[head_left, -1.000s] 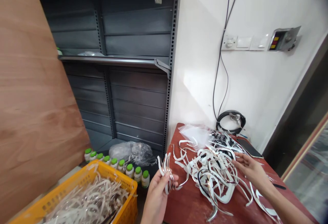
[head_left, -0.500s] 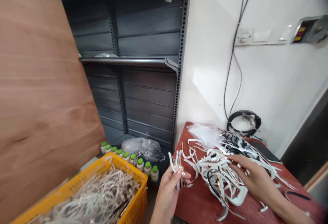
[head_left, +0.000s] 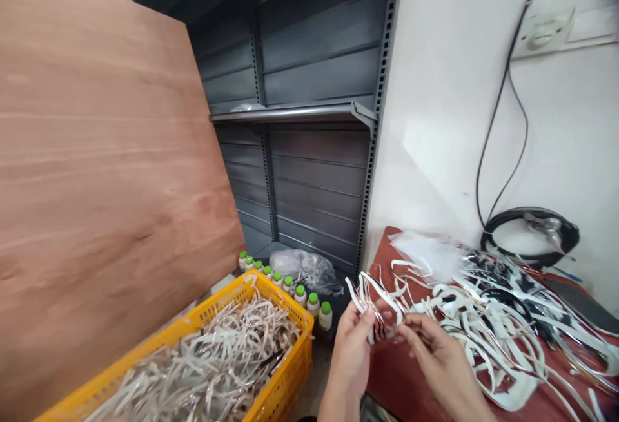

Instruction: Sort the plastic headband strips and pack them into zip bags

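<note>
Near the left edge of the red table (head_left: 394,386), my left hand (head_left: 351,351) is closed around a small bundle of thin curved strips (head_left: 354,294), white with shiny metallic parts. My right hand (head_left: 438,361) pinches a curved white strip (head_left: 397,314) between thumb and fingers and holds it against the bundle's right side. The fingers hide the lower ends of the strips. To the right of my right hand, a tangled pile of similar white, black and metallic strips (head_left: 503,338) lies on the table.
A yellow crate (head_left: 305,338) full of loose strips (head_left: 213,361) stands at lower left. Behind it are green-capped bottles (head_left: 313,305) and a clear plastic bag (head_left: 309,267). Plastic sheets (head_left: 425,254) and coiled black cable (head_left: 507,212) are at the table's back. Grey shelving (head_left: 290,113) and a wooden panel (head_left: 120,183) rise behind.
My right hand has moved left from the pile to the bundle, bringing a white strip. My left hand keeps its bundle. The view has turned left.
</note>
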A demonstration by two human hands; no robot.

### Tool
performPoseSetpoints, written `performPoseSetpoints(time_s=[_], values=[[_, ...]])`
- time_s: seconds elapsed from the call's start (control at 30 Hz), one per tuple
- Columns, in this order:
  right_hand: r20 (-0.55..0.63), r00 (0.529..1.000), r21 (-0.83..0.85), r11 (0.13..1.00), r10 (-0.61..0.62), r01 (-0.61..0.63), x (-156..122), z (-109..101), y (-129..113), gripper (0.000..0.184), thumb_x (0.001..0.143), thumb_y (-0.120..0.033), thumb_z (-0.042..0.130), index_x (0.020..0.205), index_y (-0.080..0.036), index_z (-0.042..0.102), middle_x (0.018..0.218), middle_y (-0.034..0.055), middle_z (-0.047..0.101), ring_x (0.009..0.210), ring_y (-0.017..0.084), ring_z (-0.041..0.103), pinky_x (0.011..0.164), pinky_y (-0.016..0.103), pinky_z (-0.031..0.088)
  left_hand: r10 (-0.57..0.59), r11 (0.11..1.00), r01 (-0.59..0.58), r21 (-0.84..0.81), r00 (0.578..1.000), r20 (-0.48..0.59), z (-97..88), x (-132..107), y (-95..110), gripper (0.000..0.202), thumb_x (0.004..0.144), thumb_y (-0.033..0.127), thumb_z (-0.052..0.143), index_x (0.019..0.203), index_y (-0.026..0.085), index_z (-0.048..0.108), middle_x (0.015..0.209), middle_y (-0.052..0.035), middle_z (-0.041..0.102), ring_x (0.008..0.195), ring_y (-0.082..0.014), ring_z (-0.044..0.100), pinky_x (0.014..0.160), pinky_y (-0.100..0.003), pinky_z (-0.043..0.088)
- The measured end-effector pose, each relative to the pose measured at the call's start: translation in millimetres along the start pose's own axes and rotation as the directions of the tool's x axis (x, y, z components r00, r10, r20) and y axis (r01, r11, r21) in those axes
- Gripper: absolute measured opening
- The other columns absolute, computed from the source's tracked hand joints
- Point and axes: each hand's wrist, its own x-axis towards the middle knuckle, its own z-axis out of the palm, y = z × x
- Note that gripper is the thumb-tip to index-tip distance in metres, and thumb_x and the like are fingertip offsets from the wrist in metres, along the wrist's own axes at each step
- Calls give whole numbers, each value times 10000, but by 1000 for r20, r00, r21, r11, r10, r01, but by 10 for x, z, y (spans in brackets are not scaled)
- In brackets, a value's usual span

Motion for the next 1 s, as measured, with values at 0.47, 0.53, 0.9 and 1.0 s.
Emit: performPoseSetpoints(time_s=[0.47, 0.53, 0.9, 1.0], values=[[132, 990, 37, 998, 43, -48, 11, 195, 32, 303, 857, -436, 496, 724, -175, 574, 682, -4, 553, 652, 145, 509, 616, 193, 421, 11, 992, -11, 124, 1000, 0, -16, -23, 0, 293, 803, 310, 616, 1054, 160, 630, 1066, -122, 668, 997, -237, 614, 834, -311, 462], [131, 990, 41, 998, 46, -52, -1, 188, 50, 302, 856, -430, 496, 715, -173, 568, 676, -6, 541, 651, 143, 498, 618, 193, 418, 25, 989, -26, 147, 1000, 6, -4, -26, -18, 300, 817, 300, 598, 1085, 165, 612, 1079, -121, 663, 1000, -232, 612, 842, -316, 458], [223, 975, 56, 998, 1, -14, -94, 135, -11, 307, 910, -372, 407, 730, -168, 550, 715, 9, 575, 695, 156, 516, 648, 196, 420, 15, 947, -21, 321, 1000, 21, 32, -41, -61, 377, 823, 296, 584, 1168, 152, 534, 989, -130, 685, 925, -236, 631, 822, -336, 460], [195, 981, 44, 999, 2, -11, -98, 119, -29, 300, 911, -374, 414, 781, -168, 590, 764, 26, 606, 730, 169, 546, 693, 208, 438, 56, 925, -57, 376, 998, 14, 55, -44, -69, 385, 825, 296, 579, 1173, 140, 528, 952, -128, 695, 871, -224, 639, 815, -332, 459]])
